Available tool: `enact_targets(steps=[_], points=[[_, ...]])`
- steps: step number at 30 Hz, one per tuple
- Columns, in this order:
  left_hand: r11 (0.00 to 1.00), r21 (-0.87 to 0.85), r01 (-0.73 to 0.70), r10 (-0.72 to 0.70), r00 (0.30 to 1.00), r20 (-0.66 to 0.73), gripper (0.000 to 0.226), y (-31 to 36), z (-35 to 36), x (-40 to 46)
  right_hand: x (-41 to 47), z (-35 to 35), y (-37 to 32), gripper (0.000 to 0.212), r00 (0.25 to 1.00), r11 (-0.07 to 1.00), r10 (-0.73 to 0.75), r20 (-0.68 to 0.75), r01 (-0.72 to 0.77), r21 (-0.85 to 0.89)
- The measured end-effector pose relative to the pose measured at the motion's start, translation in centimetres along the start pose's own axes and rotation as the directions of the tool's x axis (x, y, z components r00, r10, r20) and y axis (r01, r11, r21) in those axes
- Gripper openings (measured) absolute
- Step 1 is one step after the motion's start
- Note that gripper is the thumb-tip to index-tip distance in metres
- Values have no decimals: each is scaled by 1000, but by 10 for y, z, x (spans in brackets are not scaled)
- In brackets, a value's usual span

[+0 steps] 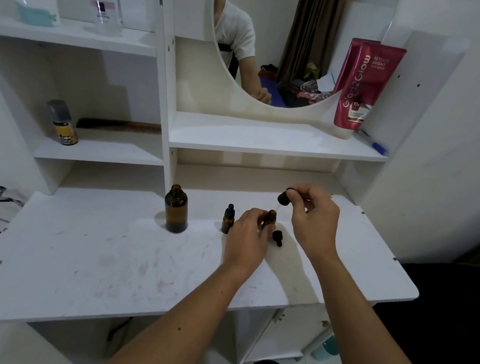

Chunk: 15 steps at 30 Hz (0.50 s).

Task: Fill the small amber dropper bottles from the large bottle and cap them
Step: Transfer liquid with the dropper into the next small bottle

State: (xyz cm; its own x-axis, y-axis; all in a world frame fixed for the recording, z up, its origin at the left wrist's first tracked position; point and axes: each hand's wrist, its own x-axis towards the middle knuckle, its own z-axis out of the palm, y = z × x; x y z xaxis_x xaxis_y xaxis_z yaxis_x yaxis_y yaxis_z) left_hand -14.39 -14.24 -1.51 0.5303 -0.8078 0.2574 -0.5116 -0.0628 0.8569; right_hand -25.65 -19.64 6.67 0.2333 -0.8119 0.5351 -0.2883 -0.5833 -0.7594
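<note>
On tabletop (104, 256): large bottle (176, 209) left; capped small bottle (228, 219) right of it; loose cap (277, 237) farther right.

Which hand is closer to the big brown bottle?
The left hand. It holds a small open amber bottle just to the right of the large amber bottle. The right hand is farther right, pinching a black dropper cap above the table.

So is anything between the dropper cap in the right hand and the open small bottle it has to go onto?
Nothing visible. The right hand holds the dropper cap up and to the right of the open small bottle, which the left hand grips. Its mouth is uncovered. A loose black cap lies on the tabletop below, out of the path.
</note>
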Motion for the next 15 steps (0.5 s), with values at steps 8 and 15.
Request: enact_targets(steps=[8,15], points=[[1000,-5,-4,4,1000,5,21,-1,0,-1,1,4,-1,8,995,1000,30,90,-29,-11],[1000,-15,6,-6,1000,2,20,-1,2,-1,-1,8,0,14,1000,998,-9,22,10,-62]])
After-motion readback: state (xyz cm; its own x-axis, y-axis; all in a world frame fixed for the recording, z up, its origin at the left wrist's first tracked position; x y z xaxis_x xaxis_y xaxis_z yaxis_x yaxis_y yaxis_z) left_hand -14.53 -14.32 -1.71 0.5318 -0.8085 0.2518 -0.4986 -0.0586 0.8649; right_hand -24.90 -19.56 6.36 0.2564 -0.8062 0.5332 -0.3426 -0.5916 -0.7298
